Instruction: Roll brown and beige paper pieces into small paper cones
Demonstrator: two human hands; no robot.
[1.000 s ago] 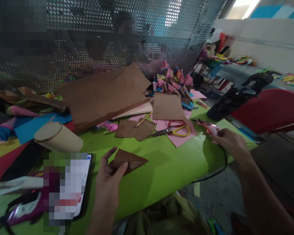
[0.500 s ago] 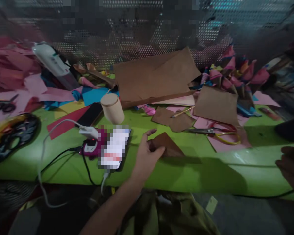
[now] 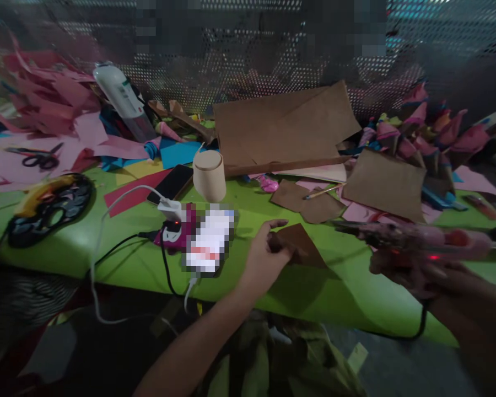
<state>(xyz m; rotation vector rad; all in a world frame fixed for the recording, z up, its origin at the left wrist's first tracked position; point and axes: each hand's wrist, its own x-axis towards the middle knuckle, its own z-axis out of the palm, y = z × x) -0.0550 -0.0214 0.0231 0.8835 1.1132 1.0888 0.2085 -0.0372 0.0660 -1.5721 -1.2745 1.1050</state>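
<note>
My left hand [image 3: 267, 256] rests near the front of the green table [image 3: 330, 300]. Its thumb and fingers are curled at the left edge of a small piece of brown paper [image 3: 306, 246], which lies slightly raised over its shadow. To the right, my right hand [image 3: 421, 273] grips a pink glue gun [image 3: 434, 241] with a small red light lit on its side. The gun's nozzle points left, toward the brown paper but apart from it, and its black cord hangs below my wrist.
Left of my left hand lies a lit phone [image 3: 210, 242] beside a magenta power strip [image 3: 177, 236] with cables. A beige cup [image 3: 209, 176] stands behind them. Large brown paper [image 3: 281, 129], a pencil [image 3: 324, 191], scissors [image 3: 41, 158] and pink paper scraps [image 3: 53, 105] crowd the back.
My right hand has come in from the right edge, now with the glue gun in it. My left hand stays at the brown paper. The view has shifted, so things appear further right.
</note>
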